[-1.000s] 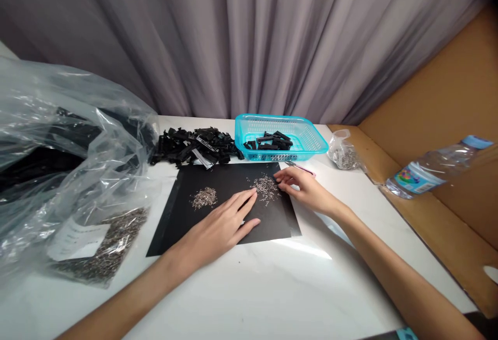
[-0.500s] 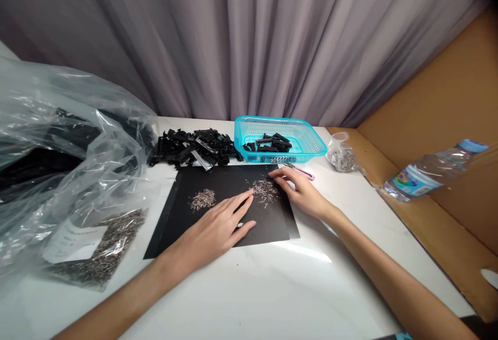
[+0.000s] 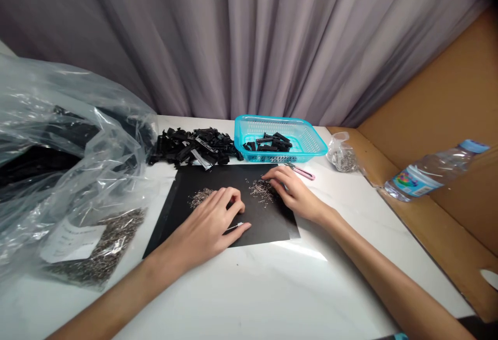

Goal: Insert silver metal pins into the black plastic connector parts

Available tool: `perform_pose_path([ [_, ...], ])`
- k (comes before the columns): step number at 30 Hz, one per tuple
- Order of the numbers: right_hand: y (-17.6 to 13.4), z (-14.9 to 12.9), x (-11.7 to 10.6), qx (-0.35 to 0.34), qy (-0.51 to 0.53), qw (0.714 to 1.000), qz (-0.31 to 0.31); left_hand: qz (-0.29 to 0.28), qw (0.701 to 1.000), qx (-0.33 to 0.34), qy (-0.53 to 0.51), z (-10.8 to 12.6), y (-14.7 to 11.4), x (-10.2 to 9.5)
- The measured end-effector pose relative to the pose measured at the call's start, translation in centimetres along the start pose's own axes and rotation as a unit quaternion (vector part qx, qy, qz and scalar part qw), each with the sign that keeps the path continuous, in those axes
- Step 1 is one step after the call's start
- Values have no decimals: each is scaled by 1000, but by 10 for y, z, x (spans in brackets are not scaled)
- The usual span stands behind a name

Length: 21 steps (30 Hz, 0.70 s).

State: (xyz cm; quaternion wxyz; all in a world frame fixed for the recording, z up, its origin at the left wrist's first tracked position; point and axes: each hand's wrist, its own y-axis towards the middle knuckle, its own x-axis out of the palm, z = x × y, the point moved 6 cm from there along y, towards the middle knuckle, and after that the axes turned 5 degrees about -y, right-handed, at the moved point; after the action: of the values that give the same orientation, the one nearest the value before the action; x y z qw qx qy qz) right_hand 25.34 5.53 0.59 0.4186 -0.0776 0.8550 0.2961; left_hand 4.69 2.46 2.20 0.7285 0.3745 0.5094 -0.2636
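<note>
On the black sheet (image 3: 254,231), my left hand (image 3: 208,223) rests with fingers curled inward and thumb stretched out. A thin dark piece with a white end (image 3: 238,225) shows between its thumb and fingers; most of it is hidden under the hand. Just behind the curled fingers is a small heap of metal pins (image 3: 200,196), partly covered. My right hand (image 3: 291,189) reaches over the right-hand heap of metal pins (image 3: 261,190). Its fingertips touch the heap's far right side, with the thumb a little apart from the index finger. I see nothing held there.
Behind the sheet lie a pile of black plastic parts (image 3: 194,145) and a blue basket (image 3: 311,149) holding similar parts. A pink cutter (image 3: 304,173) sits by the basket. Bags of pins stand left (image 3: 116,246) and right (image 3: 342,157). A water bottle (image 3: 428,174) lies at right.
My left hand has drawn back to the left from the right-hand pins, and its fingers have curled. My right hand has shifted slightly left over the heap.
</note>
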Motion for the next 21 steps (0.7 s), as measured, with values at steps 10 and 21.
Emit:
perform_pose_path([
  [10, 7, -21, 29, -28, -94, 988, -116, -66, 995, 31, -68, -13, -1, -7],
  [21, 0, -21, 5, -30, -50, 998, -27, -62, 995, 27, -72, -6, -2, -5],
])
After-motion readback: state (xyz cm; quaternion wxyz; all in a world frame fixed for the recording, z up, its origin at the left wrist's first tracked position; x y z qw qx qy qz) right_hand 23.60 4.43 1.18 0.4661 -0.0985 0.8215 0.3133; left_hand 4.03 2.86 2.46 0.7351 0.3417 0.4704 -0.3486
